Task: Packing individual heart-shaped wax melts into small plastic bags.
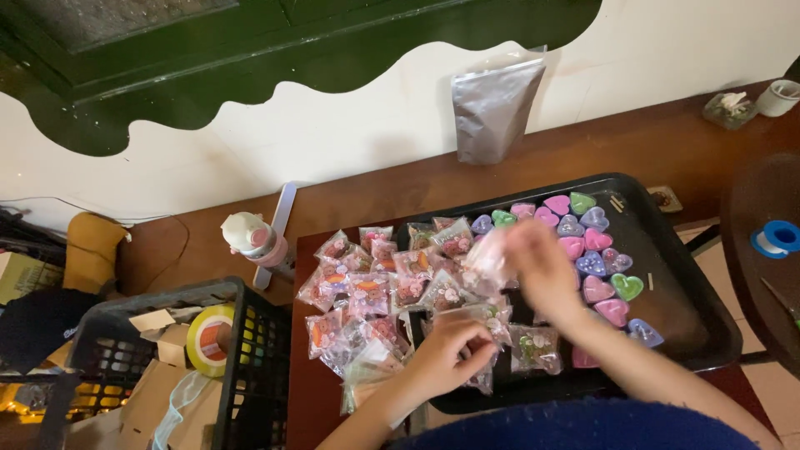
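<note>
**Pastel hearts and small clear packets on a black tray**

Pastel heart-shaped pieces (593, 265), pink, purple and green, lie in rows on the right half of a black tray (704, 333). Beside them, over the tray's left edge and onto the desk (304, 392), spreads a heap of small clear packets (375, 292), each with pink things inside.

The person's right hand (542, 271) is raised above the middle of the tray and looks blurred. Its fingers are closed around one pale pink packet (487, 258), held up over the heap. The left hand (446, 354) is lower, at the near edge of the tray, and its fingers are curled narrow, pinching another clear packet (483, 379) near the heap.

A silver pouch (493, 108) stands against the white wall behind the tray. To the left is a black crate (250, 367) with a yellow tape roll (208, 337) in it, and a pink and white bottle (252, 237) lies near it.
</note>
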